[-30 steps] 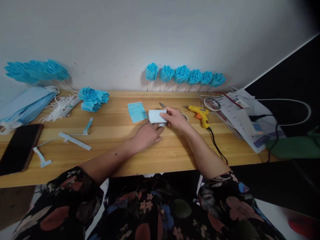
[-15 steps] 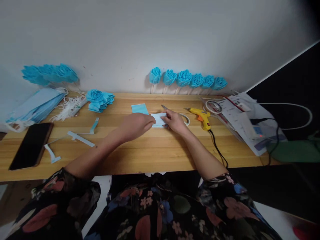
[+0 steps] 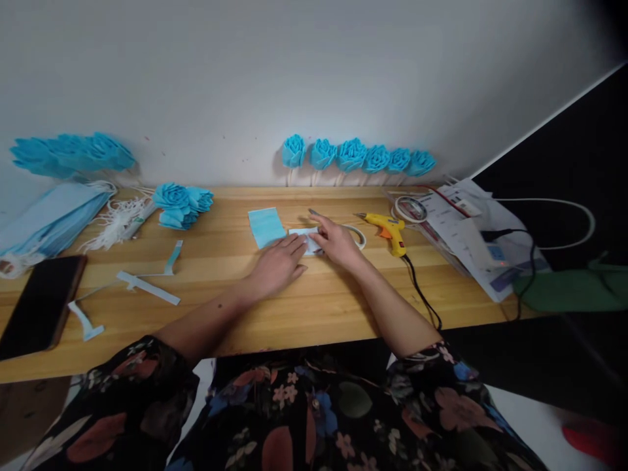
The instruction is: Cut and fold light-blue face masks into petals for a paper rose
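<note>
A small pale piece of mask fabric, white on its upper face, lies on the table between my hands. My left hand rests flat, its fingers stretched out and their tips on the piece. My right hand has its bent fingers and thumb closed on the piece's right part. Left of it, a flat light-blue piece of mask fabric is partly under my left fingers. Just beyond my right hand shows a grey pointed tip, and a white loop curves out to its right, both partly hidden.
A yellow glue gun with a black cord lies at right, near a tape roll and papers. Blue flowers line the wall. At left are more flowers, masks, cut strips and a phone.
My left hand has gone from pinching the piece's left edge to lying flat across it. The light-blue piece's near end shows more. The view has turned slightly right.
</note>
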The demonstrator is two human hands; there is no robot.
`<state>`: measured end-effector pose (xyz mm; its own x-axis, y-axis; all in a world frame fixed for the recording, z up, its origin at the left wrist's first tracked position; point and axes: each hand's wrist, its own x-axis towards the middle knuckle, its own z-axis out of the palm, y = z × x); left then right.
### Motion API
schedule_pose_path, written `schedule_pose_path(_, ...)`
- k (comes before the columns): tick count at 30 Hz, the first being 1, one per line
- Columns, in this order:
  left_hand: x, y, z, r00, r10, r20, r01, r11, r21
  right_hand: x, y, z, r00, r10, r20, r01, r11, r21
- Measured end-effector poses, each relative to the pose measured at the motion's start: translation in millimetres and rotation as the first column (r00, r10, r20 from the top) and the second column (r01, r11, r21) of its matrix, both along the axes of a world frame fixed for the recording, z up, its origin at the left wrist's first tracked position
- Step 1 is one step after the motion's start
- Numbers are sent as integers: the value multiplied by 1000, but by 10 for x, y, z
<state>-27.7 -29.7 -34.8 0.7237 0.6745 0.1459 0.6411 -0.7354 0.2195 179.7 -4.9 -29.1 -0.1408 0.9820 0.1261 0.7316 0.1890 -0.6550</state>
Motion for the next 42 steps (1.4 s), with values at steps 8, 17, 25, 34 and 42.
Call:
schedule_pose_path(8,-22,-20,5,999,-15,-34,15,1000,4,100,-90,179,993,-42,109,8,956,293)
schedule_pose_path(17,-12,-42,-13,996,-30,-80,33,999,36,56,-61,39,896,140,422,-215,967,136)
schedule_pose_path(25,-42,-41,22,996,-52,-71,56,997,56,62,-59,47,907,175,383,-228,969,98)
schedule_pose_path(34,-69,-102,46,993,-62,-99,62,998,-1,91,-81,175,953,157,260,-208,961,183)
schedule_pose_path(42,-98,-70,88,992,-83,-95,75,994,-79,-42,-128,86,969,246,29,-248,958,143)
